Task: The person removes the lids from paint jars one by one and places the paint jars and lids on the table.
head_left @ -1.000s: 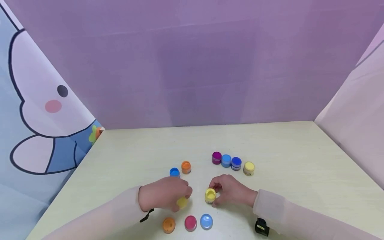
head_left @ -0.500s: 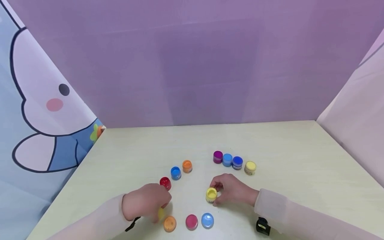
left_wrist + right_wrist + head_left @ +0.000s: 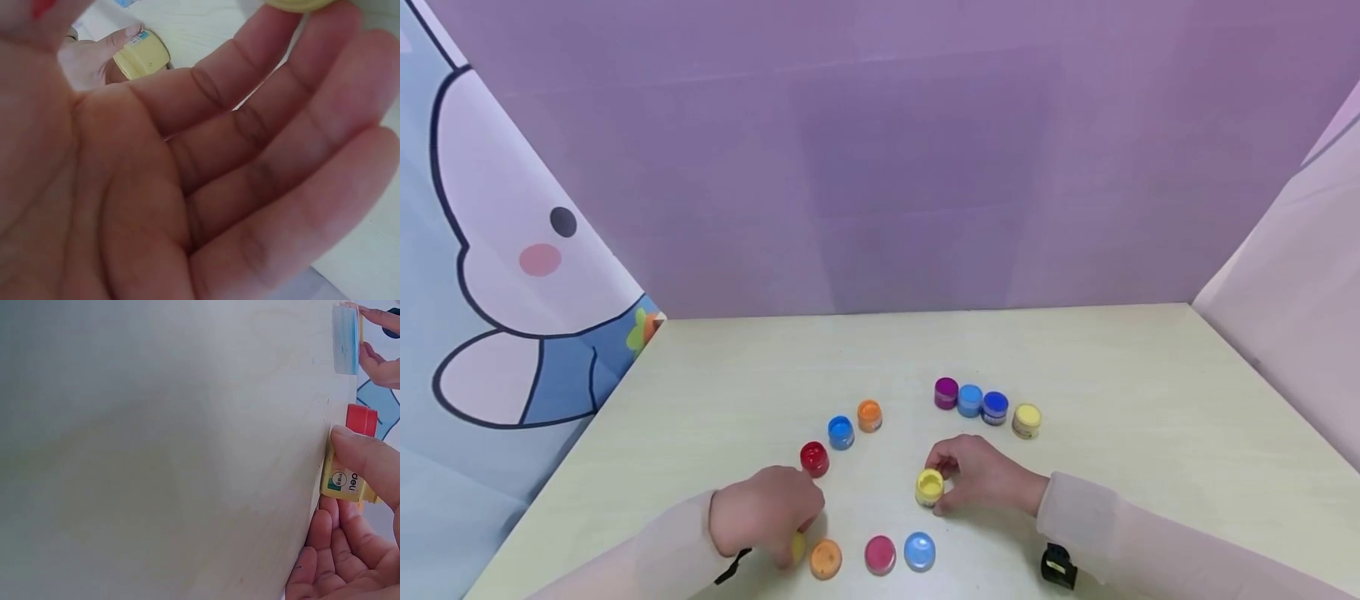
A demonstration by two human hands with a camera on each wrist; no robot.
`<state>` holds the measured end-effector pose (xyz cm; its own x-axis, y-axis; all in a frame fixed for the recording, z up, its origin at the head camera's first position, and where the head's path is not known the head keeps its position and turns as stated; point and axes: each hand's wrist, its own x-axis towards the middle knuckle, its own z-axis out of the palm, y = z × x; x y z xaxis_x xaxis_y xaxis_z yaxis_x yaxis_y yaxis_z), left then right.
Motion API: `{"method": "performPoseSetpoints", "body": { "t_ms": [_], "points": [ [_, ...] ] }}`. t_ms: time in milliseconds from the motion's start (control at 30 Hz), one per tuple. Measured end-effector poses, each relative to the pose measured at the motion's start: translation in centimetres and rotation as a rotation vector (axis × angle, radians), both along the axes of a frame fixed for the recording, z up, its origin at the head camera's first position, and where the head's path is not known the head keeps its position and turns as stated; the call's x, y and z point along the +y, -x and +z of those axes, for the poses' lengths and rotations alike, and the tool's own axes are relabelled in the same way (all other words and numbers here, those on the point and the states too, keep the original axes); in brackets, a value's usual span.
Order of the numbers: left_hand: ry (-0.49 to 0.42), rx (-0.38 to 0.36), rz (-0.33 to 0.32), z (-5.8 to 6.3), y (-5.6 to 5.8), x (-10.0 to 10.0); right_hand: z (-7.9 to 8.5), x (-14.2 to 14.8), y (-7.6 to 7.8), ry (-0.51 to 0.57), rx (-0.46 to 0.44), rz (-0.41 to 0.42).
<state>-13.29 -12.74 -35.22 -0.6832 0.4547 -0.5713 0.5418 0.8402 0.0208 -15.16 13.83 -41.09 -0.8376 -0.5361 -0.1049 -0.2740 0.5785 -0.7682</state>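
My left hand (image 3: pixel 767 510) pinches a yellow lid (image 3: pixel 798 547) low over the table, just left of an orange lid (image 3: pixel 826 559). The left wrist view shows only the rim of that lid (image 3: pixel 301 4) at the fingertips. Between thumb and fingers, my right hand (image 3: pixel 988 477) holds an uncapped yellow paint jar (image 3: pixel 929 487) upright on the table. Its "deli" label shows in the right wrist view, where the jar (image 3: pixel 342 481) sits against the thumb. A pink-red lid (image 3: pixel 880 555) and a light blue lid (image 3: pixel 920 552) lie to the right of the orange one.
Uncapped red (image 3: pixel 814 459), blue (image 3: pixel 841 432) and orange (image 3: pixel 870 415) paint jars form a slanting row beyond my left hand. Capped purple (image 3: pixel 946 393), light blue (image 3: pixel 970 401), dark blue (image 3: pixel 995 407) and yellow (image 3: pixel 1027 420) jars stand farther back. A purple backdrop (image 3: pixel 925 208) borders the table.
My left hand has carried the yellow lid left, away from the yellow jar and past the orange lid, uncovering the red jar. The right hand keeps its hold in place.
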Motion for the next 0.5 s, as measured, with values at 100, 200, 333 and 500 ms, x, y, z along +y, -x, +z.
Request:
{"method": "performPoseSetpoints", "body": {
  "t_ms": [100,200,333,500],
  "points": [
    [0.009,-0.008,-0.007,-0.1,0.1,0.1,0.0,0.0,0.0,-0.005,0.006,0.001],
    [0.009,-0.016,-0.007,-0.3,0.2,0.1,0.0,0.1,0.0,-0.001,0.011,0.005],
    [0.007,-0.012,-0.011,-0.2,0.3,0.1,0.0,0.1,0.0,0.005,0.012,0.01],
    [0.01,0.041,-0.054,0.9,0.6,0.4,0.1,0.2,0.0,0.006,0.005,0.011]
  ]
}}
